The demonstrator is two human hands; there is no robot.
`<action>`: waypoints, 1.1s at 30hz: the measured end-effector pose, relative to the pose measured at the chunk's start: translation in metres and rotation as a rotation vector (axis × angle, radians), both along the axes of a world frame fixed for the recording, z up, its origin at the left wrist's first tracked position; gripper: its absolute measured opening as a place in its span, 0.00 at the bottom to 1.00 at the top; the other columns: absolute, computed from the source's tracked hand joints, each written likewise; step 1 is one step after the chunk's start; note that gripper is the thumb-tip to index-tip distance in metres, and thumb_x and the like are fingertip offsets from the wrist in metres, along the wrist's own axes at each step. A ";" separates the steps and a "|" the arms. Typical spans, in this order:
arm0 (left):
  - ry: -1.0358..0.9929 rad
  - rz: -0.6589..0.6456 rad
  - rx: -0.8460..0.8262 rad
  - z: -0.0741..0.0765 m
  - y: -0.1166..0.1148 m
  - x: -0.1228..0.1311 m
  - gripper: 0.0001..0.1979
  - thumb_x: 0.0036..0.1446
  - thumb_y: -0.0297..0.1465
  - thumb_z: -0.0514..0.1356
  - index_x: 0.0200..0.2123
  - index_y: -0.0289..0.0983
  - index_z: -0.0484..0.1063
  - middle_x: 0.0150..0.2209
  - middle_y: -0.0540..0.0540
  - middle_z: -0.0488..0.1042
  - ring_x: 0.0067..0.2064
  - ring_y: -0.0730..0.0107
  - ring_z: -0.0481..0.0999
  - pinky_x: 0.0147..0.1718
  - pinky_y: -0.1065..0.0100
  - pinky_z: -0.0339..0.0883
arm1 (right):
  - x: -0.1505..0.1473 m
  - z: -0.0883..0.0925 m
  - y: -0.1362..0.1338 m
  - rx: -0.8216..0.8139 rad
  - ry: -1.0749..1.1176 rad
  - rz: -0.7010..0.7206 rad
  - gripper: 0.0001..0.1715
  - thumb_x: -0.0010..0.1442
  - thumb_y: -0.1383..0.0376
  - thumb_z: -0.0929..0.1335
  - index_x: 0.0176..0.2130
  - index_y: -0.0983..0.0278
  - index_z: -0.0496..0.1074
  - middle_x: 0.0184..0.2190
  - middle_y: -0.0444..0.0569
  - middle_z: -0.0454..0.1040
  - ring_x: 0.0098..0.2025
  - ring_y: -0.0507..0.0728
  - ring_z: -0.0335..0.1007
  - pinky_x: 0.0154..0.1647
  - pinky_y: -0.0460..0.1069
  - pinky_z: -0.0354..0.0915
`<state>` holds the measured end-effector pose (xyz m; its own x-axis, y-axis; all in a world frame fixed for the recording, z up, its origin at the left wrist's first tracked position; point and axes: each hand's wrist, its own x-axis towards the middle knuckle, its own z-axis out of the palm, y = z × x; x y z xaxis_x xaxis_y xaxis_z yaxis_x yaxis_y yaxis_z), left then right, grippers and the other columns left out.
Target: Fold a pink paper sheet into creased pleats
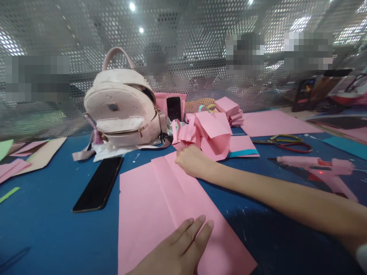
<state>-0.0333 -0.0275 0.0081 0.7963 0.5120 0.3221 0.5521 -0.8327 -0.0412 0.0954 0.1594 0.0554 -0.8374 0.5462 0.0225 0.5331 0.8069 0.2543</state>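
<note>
A perforated metal screen (200,46) backs a table (51,229) covered in matte blue. In the middle lies a large creased pink paper sheet (149,206), smooth and rectangular, its long axis running from the near edge away toward a pale pink leather backpack (123,110). The left hand (177,252) lies flat on the sheet's near end, fingers together, gripping nothing. The right hand (192,160) rests curled at the far end; I cannot tell whether its grip pinches the paper. A glossy black phone (99,183) lies just left of the sheet, folded pink paper pieces (212,133) just beyond it, a pink glue gun (318,168) well to its right.
</note>
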 end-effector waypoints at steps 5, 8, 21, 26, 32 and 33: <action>-0.062 0.022 -0.031 -0.005 -0.003 0.003 0.32 0.68 0.42 0.58 0.63 0.22 0.62 0.62 0.34 0.67 0.63 0.57 0.69 0.59 0.66 0.67 | -0.011 -0.009 0.001 0.046 0.003 0.012 0.20 0.68 0.72 0.59 0.34 0.73 0.77 0.32 0.64 0.78 0.32 0.63 0.73 0.29 0.54 0.62; -0.134 0.054 -0.025 -0.009 -0.006 0.008 0.36 0.64 0.45 0.61 0.63 0.21 0.62 0.59 0.31 0.71 0.61 0.55 0.71 0.58 0.64 0.69 | -0.012 -0.017 0.003 0.078 0.001 0.043 0.22 0.69 0.71 0.59 0.32 0.74 0.77 0.31 0.66 0.78 0.33 0.63 0.73 0.30 0.54 0.62; -0.200 -0.030 0.167 0.000 -0.007 0.012 0.24 0.71 0.42 0.54 0.67 0.52 0.56 0.57 0.30 0.72 0.57 0.45 0.74 0.49 0.55 0.75 | 0.043 -0.024 -0.053 0.151 -0.052 0.163 0.17 0.69 0.68 0.62 0.34 0.72 0.77 0.33 0.63 0.77 0.30 0.59 0.71 0.24 0.50 0.52; -0.132 -0.105 0.111 0.006 -0.007 0.008 0.23 0.71 0.38 0.54 0.67 0.51 0.58 0.59 0.27 0.70 0.61 0.42 0.69 0.50 0.52 0.73 | 0.082 -0.020 -0.100 0.212 -0.054 0.082 0.17 0.68 0.67 0.63 0.49 0.75 0.75 0.35 0.61 0.79 0.27 0.59 0.71 0.23 0.52 0.54; 0.006 -0.144 0.096 0.016 -0.005 0.003 0.26 0.69 0.46 0.54 0.67 0.50 0.59 0.59 0.25 0.68 0.61 0.39 0.67 0.50 0.52 0.74 | 0.112 -0.011 -0.123 0.127 -0.079 0.031 0.26 0.64 0.72 0.65 0.61 0.76 0.67 0.33 0.54 0.80 0.28 0.58 0.74 0.21 0.53 0.55; 0.034 -0.155 0.097 0.019 -0.004 0.002 0.26 0.69 0.46 0.53 0.67 0.49 0.60 0.59 0.24 0.68 0.62 0.39 0.66 0.50 0.52 0.73 | 0.117 -0.010 -0.124 0.103 -0.068 0.026 0.28 0.63 0.71 0.66 0.62 0.75 0.66 0.34 0.54 0.81 0.28 0.58 0.75 0.21 0.53 0.55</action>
